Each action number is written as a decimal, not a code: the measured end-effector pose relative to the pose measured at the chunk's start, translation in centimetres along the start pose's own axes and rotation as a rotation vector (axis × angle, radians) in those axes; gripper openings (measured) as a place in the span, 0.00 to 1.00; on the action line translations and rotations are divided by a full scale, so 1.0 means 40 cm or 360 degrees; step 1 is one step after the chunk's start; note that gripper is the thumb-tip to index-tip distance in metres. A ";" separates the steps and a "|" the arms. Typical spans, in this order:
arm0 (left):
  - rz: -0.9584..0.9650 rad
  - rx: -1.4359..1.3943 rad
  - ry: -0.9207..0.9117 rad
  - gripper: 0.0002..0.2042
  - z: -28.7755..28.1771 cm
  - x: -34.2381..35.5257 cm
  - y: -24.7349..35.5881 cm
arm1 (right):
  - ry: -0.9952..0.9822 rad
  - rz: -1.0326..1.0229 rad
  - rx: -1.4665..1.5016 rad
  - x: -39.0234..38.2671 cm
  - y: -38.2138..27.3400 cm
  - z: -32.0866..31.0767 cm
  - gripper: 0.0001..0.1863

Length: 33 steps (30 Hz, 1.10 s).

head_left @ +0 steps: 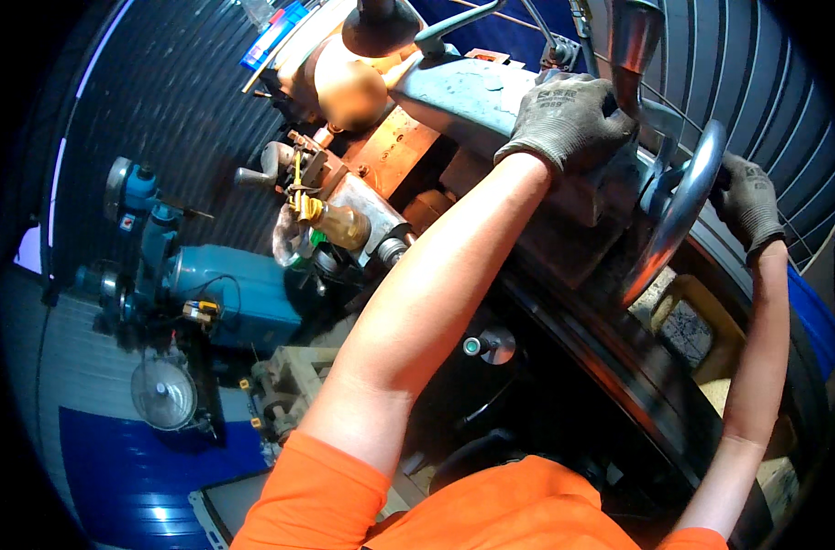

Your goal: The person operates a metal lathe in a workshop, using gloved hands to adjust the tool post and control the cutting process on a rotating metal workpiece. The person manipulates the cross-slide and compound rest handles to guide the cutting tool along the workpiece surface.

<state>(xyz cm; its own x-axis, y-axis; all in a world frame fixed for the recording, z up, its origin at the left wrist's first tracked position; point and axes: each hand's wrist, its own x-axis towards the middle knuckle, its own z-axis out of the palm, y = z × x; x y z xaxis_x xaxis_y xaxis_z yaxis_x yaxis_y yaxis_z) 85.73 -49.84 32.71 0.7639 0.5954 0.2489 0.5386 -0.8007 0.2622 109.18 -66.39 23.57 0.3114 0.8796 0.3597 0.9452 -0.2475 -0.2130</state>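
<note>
My left hand [569, 124], in a grey knit work glove, lies over the pale green tailstock [468, 90] of a lathe. Its fingers are curled at the far end of that casting, and what they close on is hidden. My right hand [746, 200], gloved alike, is closed at the right side of a shiny metal handwheel [708, 174], its fingertips partly out of sight behind the wheel. Left of the tailstock, a lamp lights a round workpiece [351, 92]. Nearer me sits the tool carriage [358, 215] with a yellow-tied fitting on it.
A dark lathe bed [610, 367] runs diagonally below my arms. Beside the handwheel hangs a brown metal cone [633, 41]. Off to the left stand a blue machine [234, 293] and a round fan [163, 392]. A yellowish tray [711, 321] lies beneath my right forearm.
</note>
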 end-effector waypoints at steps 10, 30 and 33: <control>0.0044 0.0010 0.0107 0.24 0.032 0.013 -0.029 | -0.0337 0.0058 0.0173 -0.100 -0.023 0.141 0.15; 0.0025 0.0018 0.0096 0.24 0.005 -0.004 -0.024 | -0.0577 0.0089 0.0278 -0.239 -0.194 0.163 0.11; 0.0080 -0.0012 0.0143 0.24 0.031 0.015 -0.020 | -0.0442 0.0128 0.0500 -0.259 -0.225 0.105 0.07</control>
<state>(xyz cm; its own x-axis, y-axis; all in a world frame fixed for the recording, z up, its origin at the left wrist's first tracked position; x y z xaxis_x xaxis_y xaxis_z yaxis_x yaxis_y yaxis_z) 86.21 -48.94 31.49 0.7548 0.5581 0.3447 0.4972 -0.8296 0.2543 97.06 -71.57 17.95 0.3040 0.9492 0.0814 0.8297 -0.2218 -0.5122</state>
